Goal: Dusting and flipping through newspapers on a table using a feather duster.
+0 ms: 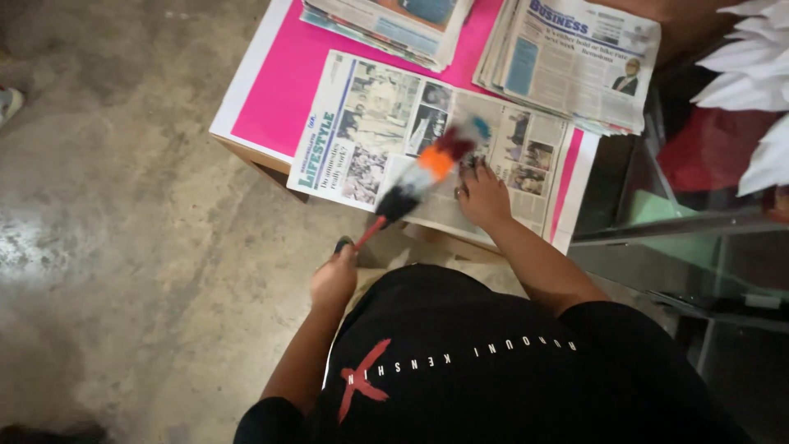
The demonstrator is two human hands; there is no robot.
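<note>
Grey concrete floor [123,205] fills the left half of the view; bare, mottled, slightly glossy.

Low counter with a bright pink top and white border [271,90] stands at upper centre. It carries three lots of newsprint: two folded stacks at the far side [386,25] [575,57], and one open newspaper sheet spread flat at the near edge [370,131], overhanging slightly towards the person.

Glass-and-metal shelf unit [682,222] stands just right of the counter; white feather-like shapes [752,74] and something red show behind it, not identifiable.

Person in a black printed shirt [493,370] looks down from above.

Right hand [483,197] lies palm-down on the open sheet, fingers spread flat, gripping nothing; judged to be pinning the paper so it does not slide.

Left hand [334,279] is closed round the dark grip of a multicoloured feather duster with a thin red shaft [427,168]. Duster head is motion-blurred and lies across the open sheet, just beside the right hand.
</note>
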